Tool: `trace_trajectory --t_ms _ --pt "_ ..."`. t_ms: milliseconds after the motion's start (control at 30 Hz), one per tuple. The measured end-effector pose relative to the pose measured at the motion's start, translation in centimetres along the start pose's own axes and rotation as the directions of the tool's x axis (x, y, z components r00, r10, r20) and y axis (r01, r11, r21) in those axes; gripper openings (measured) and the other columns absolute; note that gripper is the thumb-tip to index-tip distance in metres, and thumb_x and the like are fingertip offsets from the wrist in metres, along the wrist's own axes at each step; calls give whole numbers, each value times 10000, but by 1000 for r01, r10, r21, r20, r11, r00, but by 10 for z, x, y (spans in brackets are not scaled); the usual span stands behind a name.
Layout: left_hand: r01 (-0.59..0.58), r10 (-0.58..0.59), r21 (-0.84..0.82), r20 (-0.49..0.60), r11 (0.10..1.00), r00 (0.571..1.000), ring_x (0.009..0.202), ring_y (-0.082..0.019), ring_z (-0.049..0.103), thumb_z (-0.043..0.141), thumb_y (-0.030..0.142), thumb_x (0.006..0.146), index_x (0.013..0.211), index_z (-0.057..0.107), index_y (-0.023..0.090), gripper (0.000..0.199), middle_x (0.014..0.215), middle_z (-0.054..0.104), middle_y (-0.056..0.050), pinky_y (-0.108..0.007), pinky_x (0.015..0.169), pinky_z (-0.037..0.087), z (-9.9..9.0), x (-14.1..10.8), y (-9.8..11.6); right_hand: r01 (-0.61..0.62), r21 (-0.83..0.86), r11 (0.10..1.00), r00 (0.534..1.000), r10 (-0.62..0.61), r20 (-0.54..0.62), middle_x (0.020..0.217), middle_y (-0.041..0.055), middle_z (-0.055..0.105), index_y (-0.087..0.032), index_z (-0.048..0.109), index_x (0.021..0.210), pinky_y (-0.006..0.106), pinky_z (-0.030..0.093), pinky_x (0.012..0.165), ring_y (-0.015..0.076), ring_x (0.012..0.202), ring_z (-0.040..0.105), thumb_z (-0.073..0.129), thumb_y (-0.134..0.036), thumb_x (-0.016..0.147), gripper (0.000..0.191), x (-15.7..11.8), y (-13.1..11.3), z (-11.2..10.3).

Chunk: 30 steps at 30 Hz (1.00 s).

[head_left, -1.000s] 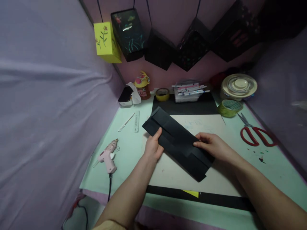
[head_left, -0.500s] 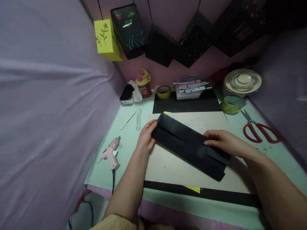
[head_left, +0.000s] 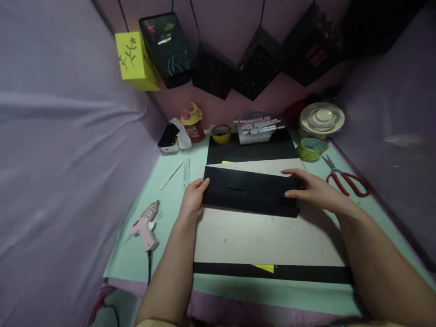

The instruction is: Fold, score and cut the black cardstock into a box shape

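Observation:
A long black folded sheet of card (head_left: 252, 188) spans between my two hands over the pale board (head_left: 248, 238). It looks flattened, with a short slit-like line near its middle. My left hand (head_left: 195, 195) grips its left end, thumb on the front face and fingers mostly hidden behind. At the right end, my right hand (head_left: 313, 188) has its thumb on the front face and its index finger at the upper edge; the other fingers are partly hidden.
Left lie a pink glue gun (head_left: 146, 227), a white pen (head_left: 171, 175) and a clear ruler (head_left: 185, 175). Red-handled scissors (head_left: 345, 177) and green tape (head_left: 311, 149) lie right. Behind are yellow tape (head_left: 221, 134) and a box of markers (head_left: 257, 129). Decorated boxes hang above, including a yellow one (head_left: 132, 56).
The black card has turned from a steep slant to nearly level, its right end swinging up and away from me. The view has shifted, so background things appear further left.

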<state>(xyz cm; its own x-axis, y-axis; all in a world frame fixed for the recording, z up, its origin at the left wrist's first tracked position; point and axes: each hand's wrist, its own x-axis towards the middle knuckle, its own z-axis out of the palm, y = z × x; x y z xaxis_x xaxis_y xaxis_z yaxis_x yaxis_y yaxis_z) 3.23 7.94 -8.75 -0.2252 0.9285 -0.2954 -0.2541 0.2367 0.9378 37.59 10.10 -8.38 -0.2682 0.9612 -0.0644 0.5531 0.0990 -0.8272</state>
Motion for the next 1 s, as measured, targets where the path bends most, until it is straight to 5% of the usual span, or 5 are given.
trace_trajectory --t_ms 167,300,567,1000 --pt "-34 33 -115 -11 993 999 681 -162 667 883 445 533 823 705 119 472 725 726 -39 -253 684 523 -6 7 1 25 492 870 999 -40 19 1121 61 664 -293 427 1378 333 542 784 214 942 652 763 -296 689 767 0 0 -3" --pt "-12 7 -174 -31 985 999 778 -208 698 902 401 504 852 704 117 491 758 737 -54 -299 757 551 -5 8 3 85 658 748 989 -145 37 1185 69 659 -311 420 1385 302 527 816 186 1006 643 758 -196 689 782 2 3 -1" --pt "41 -38 -151 19 988 999 809 -223 713 859 334 594 848 700 122 367 770 738 -58 -302 735 575 -8 10 2 128 657 743 988 -38 -150 1005 48 718 -234 629 1191 297 513 795 167 885 666 738 -288 747 460 7 0 2" --pt "-18 19 -113 1 993 1000 781 -222 699 897 413 498 856 705 130 495 763 726 -39 -301 706 564 -3 8 4 284 509 813 877 -5 -480 790 21 724 -216 763 829 295 497 738 179 777 651 723 -374 733 189 9 -8 6"
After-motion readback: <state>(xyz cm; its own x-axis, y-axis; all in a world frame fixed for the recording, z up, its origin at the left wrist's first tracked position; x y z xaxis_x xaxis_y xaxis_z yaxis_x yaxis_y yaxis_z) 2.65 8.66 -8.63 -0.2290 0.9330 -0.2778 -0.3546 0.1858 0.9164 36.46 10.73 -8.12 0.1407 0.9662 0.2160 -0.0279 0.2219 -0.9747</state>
